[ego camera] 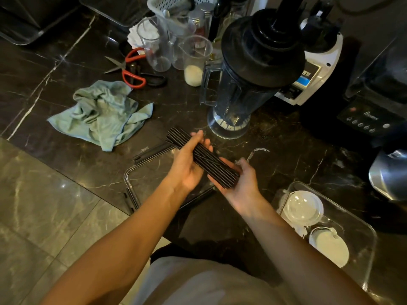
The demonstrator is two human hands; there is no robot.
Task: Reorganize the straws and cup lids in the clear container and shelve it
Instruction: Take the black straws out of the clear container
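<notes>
A bundle of black straws (203, 158) lies slanted between both hands above the dark marble counter. My left hand (187, 166) wraps the bundle's upper half from the left, thumb over the top. My right hand (241, 184) cups the lower end from beneath. The clear container (365, 230) sits at the lower right with clear domed cup lids (302, 208) and a flat white lid (330, 246) inside. The container's clear cover (132, 177) with black clips lies flat on the counter under my left hand.
A blender jug (248, 75) stands just beyond the hands, with blender bases (370, 115) to its right. A teal cloth (103, 113), red scissors (130, 67) and clear measuring cups (193, 60) lie behind. The counter edge (66, 170) drops to tiled floor at left.
</notes>
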